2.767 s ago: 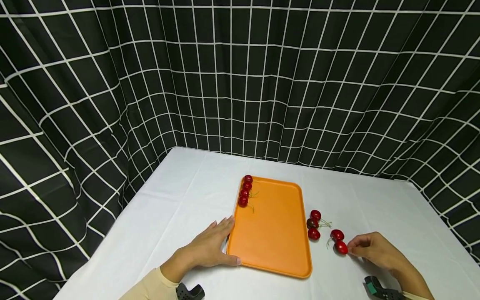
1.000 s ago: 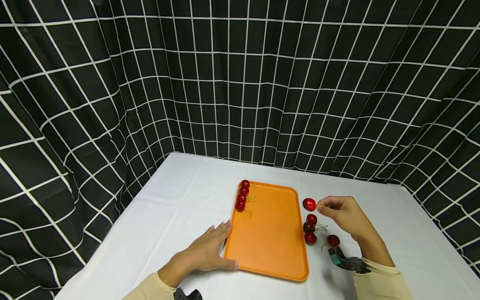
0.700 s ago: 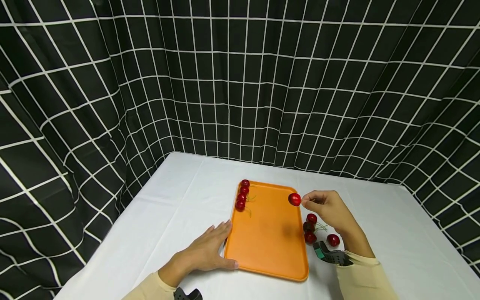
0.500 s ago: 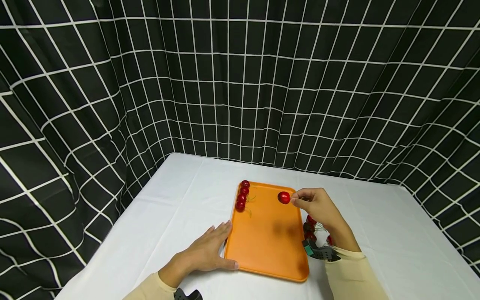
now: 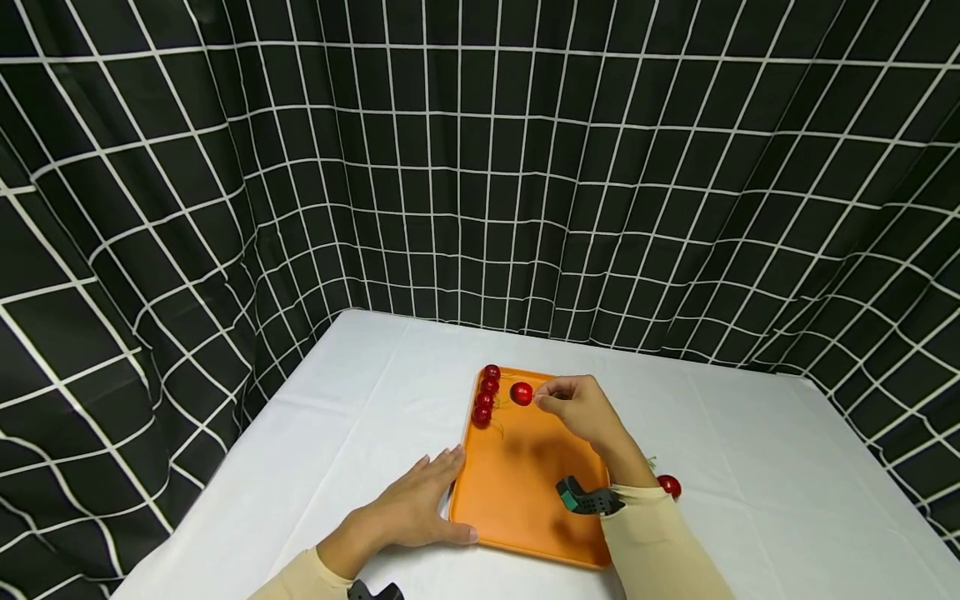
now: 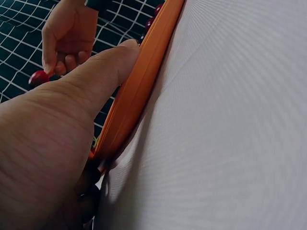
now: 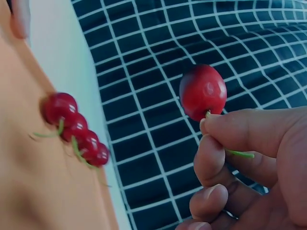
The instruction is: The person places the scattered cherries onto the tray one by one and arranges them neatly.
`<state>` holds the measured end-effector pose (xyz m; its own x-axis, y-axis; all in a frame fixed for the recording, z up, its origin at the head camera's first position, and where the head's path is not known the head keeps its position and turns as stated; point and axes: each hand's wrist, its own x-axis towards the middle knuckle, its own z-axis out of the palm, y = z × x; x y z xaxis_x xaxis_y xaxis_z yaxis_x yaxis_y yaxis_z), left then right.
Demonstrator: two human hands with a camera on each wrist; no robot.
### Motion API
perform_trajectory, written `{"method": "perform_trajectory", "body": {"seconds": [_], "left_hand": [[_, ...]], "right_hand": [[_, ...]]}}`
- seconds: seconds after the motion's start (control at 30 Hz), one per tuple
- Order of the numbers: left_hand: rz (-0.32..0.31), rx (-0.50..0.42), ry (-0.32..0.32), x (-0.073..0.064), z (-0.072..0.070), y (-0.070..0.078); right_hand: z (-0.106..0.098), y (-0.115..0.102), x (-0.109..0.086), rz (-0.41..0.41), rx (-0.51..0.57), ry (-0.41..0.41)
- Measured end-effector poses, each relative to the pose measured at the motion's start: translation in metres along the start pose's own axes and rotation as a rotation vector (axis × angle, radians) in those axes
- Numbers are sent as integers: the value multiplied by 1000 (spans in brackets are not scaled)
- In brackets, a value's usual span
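Note:
My right hand (image 5: 588, 417) pinches a dark red cherry (image 5: 521, 393) by its green stem, thumb against forefinger. The right wrist view shows this cherry (image 7: 204, 93) upright above the fingertips, the stem's end poking out behind them. It is held over the far part of an orange tray (image 5: 510, 500). Along the tray's left edge lies a row of several cherries (image 5: 486, 400), stems toward the right. My left hand (image 5: 412, 504) rests at the tray's near left corner, fingers along its left side and thumb (image 6: 115, 62) on the near rim.
One cherry (image 5: 670, 486) lies on the white tablecloth (image 5: 765, 467) right of the tray, partly behind my right forearm. Green stems (image 5: 651, 462) show beside it; the other cherries there are hidden by the arm. A black curtain with white grid lines (image 5: 525, 208) surrounds the table.
My right hand picked up a cherry from the table on the right and carried it left over the tray, close to the row. The left hand stays at the tray corner.

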<state>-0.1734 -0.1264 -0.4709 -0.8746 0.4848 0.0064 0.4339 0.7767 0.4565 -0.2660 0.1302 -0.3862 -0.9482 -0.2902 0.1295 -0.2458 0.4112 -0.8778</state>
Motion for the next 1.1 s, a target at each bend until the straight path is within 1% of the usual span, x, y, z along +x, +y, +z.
{"method": "perform_trajectory", "body": {"seconds": [0.17,0.3,0.47,0.67,0.73,0.87,0.93,1.1], "left_hand": [[-4,-9,-4,-1,-1,0],[7,-17,-1,-2,-1,1],[17,-15,3,-2,1,0],[24,7,12,-1,1,-1],[25,1,11,-1,1,-1],[17,-8,2,-1,1,0],[19,-7,4,-1,1,0],[24,-4,15,0,1,0]], "right_hand": [[18,1,7,-13,13,-2],[31,4,10,8,0,-20],[44,10,13,33,-66,-31],[57,17,15,14,-167,-52],[61,20,15,15,-181,-59],[68,25,15,52,-174,-96],[71,27,14,90,-160,-110],[75,30,15,139,-140,-103]]}}
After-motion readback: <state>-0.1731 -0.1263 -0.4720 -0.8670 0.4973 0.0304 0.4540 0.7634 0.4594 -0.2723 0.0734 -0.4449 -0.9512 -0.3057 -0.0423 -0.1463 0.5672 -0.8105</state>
